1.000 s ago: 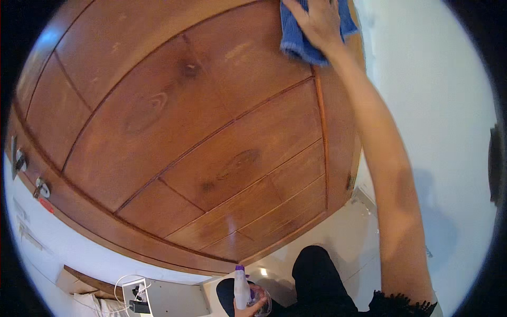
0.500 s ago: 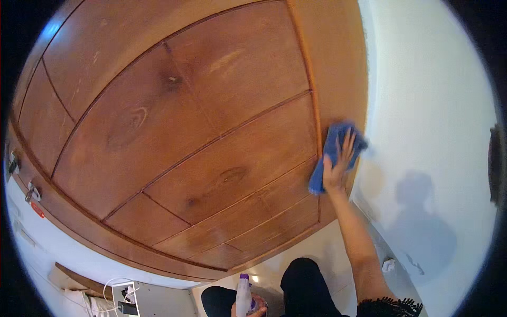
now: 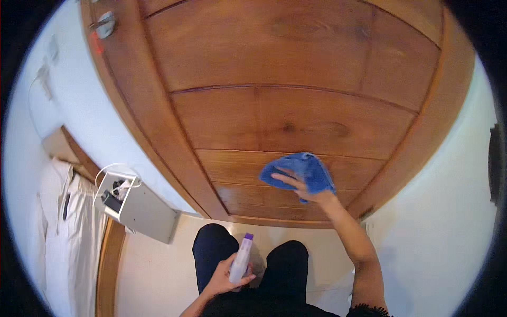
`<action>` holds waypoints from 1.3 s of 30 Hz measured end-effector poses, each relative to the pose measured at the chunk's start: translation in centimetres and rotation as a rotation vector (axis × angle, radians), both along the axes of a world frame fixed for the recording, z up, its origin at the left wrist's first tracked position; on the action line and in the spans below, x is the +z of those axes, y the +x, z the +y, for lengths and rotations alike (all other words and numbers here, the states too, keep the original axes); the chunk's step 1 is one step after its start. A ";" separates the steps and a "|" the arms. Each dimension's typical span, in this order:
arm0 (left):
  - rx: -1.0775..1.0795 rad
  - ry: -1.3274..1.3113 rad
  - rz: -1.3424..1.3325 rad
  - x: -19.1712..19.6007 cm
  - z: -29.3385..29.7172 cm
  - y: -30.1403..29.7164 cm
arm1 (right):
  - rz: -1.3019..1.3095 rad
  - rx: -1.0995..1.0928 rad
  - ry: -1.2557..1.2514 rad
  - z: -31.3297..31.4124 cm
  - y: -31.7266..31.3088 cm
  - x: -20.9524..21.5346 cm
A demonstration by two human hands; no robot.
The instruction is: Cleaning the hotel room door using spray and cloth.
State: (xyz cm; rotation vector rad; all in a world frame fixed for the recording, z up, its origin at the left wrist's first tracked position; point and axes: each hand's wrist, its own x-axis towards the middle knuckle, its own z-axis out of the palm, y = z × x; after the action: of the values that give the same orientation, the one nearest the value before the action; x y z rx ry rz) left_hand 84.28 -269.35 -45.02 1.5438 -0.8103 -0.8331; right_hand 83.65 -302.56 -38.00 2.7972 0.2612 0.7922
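Note:
A blue cloth [image 3: 314, 171] lies against the lower panels of a brown wooden door [image 3: 222, 119]. My right hand [image 3: 300, 186] is on the cloth, its fingers spread and slightly blurred, pressing it to the wood. Between my knees, my left hand [image 3: 226, 276] is wrapped round a pale bottle with a purple top [image 3: 241, 259], held upright but leaning a little to the right. Part of the bottle's lower end is hidden by the fingers.
At the left stands a small white cabinet [image 3: 150, 214] with a cable and dark items on it. Beyond it, pale cloth [image 3: 79, 227] hangs by a wooden edge [image 3: 111, 259]. A white wall [image 3: 449, 211] borders the right. A metal door lock [image 3: 105, 24] sits at the upper left.
My right hand and the blue cloth have gone from the door's right edge to its lower middle panels. The view has turned downward and left, bringing the left hand and bottle fully into sight.

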 end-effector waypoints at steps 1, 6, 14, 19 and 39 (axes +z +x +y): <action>0.074 -0.006 0.028 0.2 0.7 0.8 | -0.002 -0.007 0.026 -0.7 0.3 0.6; 0.232 -0.004 0.035 0.2 4.2 1.9 | -0.650 -0.376 -0.064 -1.2 4.2 12.6; 0.333 -0.080 -0.074 -1.1 5.9 4.6 | -0.158 -0.028 -0.081 8.7 10.9 5.3; 0.392 -0.097 -0.018 -2.1 7.8 5.6 | -0.054 0.270 -0.055 9.0 11.6 3.9; 0.503 -0.051 -0.015 -6.1 9.9 7.0 | 0.168 0.481 0.694 19.0 21.9 6.6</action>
State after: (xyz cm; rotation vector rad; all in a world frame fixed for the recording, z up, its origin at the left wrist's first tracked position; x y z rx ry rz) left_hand 91.29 -259.47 -51.16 1.6127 -0.4171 -0.4273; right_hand 105.52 -283.54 -31.35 3.5220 0.8613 0.8696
